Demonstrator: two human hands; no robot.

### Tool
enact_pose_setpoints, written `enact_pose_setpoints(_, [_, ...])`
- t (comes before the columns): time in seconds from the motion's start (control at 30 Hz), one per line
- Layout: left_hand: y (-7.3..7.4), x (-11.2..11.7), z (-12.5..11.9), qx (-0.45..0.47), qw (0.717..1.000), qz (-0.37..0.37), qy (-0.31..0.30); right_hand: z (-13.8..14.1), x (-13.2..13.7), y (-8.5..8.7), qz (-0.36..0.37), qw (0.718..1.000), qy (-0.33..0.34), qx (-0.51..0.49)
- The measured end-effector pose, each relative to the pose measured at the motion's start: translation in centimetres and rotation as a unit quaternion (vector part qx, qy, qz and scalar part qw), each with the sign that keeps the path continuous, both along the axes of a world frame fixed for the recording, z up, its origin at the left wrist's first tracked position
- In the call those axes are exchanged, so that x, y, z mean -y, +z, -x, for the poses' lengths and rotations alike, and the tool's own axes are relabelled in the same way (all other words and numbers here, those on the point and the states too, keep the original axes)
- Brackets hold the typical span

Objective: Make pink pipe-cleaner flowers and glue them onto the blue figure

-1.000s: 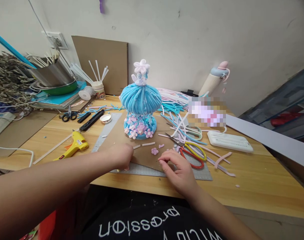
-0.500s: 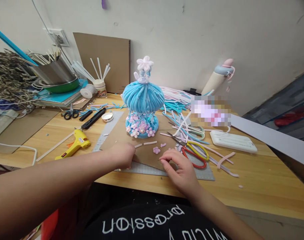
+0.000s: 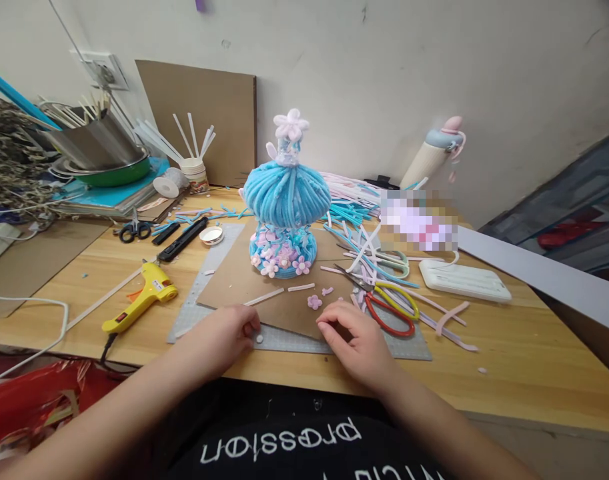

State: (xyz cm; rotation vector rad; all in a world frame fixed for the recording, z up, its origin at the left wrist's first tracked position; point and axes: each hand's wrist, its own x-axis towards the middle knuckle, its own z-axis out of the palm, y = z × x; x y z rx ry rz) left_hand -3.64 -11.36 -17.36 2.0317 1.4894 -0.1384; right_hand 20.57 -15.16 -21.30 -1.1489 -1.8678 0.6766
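Observation:
A blue pipe-cleaner mushroom-shaped craft (image 3: 285,207) with pink flowers stands on a brown cardboard sheet (image 3: 234,283) over a grey cutting mat (image 3: 284,340). My left hand (image 3: 229,333) rests curled on the mat's near edge, fingertips beside a small white piece (image 3: 259,339). At the cardboard's near corner lies my right hand (image 3: 357,340), thumb and forefinger pinched together; what they hold is too small to make out. A small purple flower (image 3: 313,302) lies just beyond it.
Red-and-yellow scissors (image 3: 389,307) lie right of my right hand. A yellow glue gun (image 3: 139,300) sits to the left with its cord. Loose pipe cleaners (image 3: 354,220), a white flat device (image 3: 464,280), a black knife (image 3: 183,239), small scissors (image 3: 131,230) and a metal pot (image 3: 97,143) crowd the back.
My left hand has drawn back toward me, off the cardboard edge onto the mat, uncovering a white strip. The right hand has barely moved. The camera view shifted slightly.

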Motion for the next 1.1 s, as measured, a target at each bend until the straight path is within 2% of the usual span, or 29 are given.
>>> enact_pose_setpoints(0.13, [-0.7, 1.1, 0.2, 0.04, 0.998, -0.041, 0.019, 0.3, 0.0, -0.1, 0.011, 1.0, 0.003, -0.004])
enact_pose_setpoints(0.27, [-1.3, 1.8, 0.3, 0.079, 0.994, -0.071, 0.001, 0.8, 0.8, 0.2, 0.044, 0.999, 0.03, -0.002])
enact_pose_setpoints(0.5, [-1.4, 1.9, -0.8, 0.148, 0.987, -0.063, -0.007, 1.3, 1.9, 0.3, 0.098, 0.993, 0.053, 0.037])
enact_pose_setpoints(0.63, [-2.0, 1.3, -1.4, 0.159, 0.982, -0.095, 0.016, 1.4, 1.6, 0.1, 0.1, 0.993, 0.032, 0.045])
enact_pose_setpoints(0.8, [-2.3, 1.4, -0.6, 0.188, 0.975, -0.099, 0.069, 0.9, 1.6, -0.2, 0.106, 0.993, 0.039, 0.044])
enact_pose_setpoints(0.9, [-2.3, 2.0, -0.3, 0.188, 0.98, -0.071, 0.0, 0.8, 1.7, -0.4, 0.1, 0.993, 0.048, 0.04])
enact_pose_setpoints(0.97, [-2.4, 2.3, -0.4, 0.182, 0.979, -0.079, -0.042, 0.9, 1.7, -0.5, 0.095, 0.993, 0.051, 0.042])
enact_pose_setpoints(1.1, [-2.7, 2.5, -0.8, 0.172, 0.978, -0.106, -0.046, 1.1, 1.7, -0.5, 0.092, 0.994, 0.053, 0.04])
